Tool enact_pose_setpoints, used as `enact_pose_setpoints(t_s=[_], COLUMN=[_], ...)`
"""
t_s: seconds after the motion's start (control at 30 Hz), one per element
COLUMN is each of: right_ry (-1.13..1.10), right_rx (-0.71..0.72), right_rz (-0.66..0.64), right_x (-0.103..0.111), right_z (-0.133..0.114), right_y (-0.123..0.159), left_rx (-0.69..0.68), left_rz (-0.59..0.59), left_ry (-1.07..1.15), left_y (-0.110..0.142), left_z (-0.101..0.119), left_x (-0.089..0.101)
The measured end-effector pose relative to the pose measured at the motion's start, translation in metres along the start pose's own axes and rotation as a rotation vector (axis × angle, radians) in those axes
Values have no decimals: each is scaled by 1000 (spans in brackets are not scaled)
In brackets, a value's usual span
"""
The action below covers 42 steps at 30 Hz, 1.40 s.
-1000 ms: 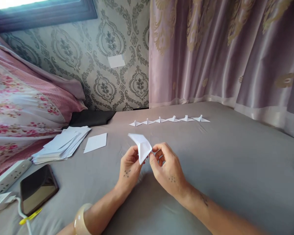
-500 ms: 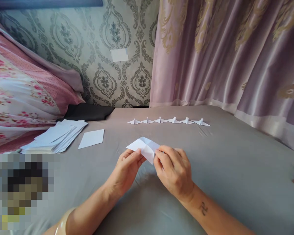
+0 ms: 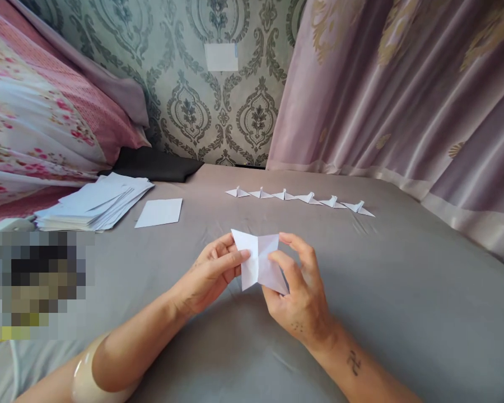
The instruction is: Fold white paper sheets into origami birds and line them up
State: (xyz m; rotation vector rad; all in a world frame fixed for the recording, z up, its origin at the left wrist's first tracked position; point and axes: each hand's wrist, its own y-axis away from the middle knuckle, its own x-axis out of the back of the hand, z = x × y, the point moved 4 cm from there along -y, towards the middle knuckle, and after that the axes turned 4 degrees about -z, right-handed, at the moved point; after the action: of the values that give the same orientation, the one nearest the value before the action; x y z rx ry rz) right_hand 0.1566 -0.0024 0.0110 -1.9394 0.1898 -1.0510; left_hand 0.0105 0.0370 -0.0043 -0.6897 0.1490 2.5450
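A white folded paper (image 3: 265, 260) is held up between both hands, showing an upright crease down its middle and pointed corners. My left hand (image 3: 212, 268) pinches its left half, thumb in front and fingers behind. On the right half, my right hand (image 3: 300, 285) has its fingers bent around the edge, one fingertip against the front face and another by the top corner; its thumb is partly hidden behind the paper. Beyond the hands, several small folded paper figures (image 3: 284, 195) with pointed wings stand in a row.
A stack of white paper sheets (image 3: 94, 204) lies at the left, beside a single square sheet (image 3: 159, 213). Behind them is a black cloth (image 3: 159, 165). Grey fabric (image 3: 382, 291) covers the surface. Pink curtains (image 3: 361, 101) hang at the right.
The folded paper has turned and opened out, its middle crease now upright. My right hand's fingers have spread along its right side. The whole view has tilted and shifted downward.
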Motion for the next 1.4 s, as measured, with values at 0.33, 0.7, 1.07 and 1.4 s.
enact_pose_setpoints(t_s=[0.33, 0.7, 1.07, 1.4], right_ry=[262, -381, -1083, -970], right_rx=[53, -517, -784, -851], right_rz=[51, -150, -382, -323], right_x=[2, -19, -11, -15], right_z=[3, 28, 27, 27], right_y=[-2, 7, -3, 0], left_rx=[55, 44, -36, -4], left_rz=[181, 119, 42, 11], left_ry=[-19, -160, -277, -492], left_y=[4, 2, 1, 4], left_z=[0, 4, 15, 13], left_x=[4, 14, 21, 18])
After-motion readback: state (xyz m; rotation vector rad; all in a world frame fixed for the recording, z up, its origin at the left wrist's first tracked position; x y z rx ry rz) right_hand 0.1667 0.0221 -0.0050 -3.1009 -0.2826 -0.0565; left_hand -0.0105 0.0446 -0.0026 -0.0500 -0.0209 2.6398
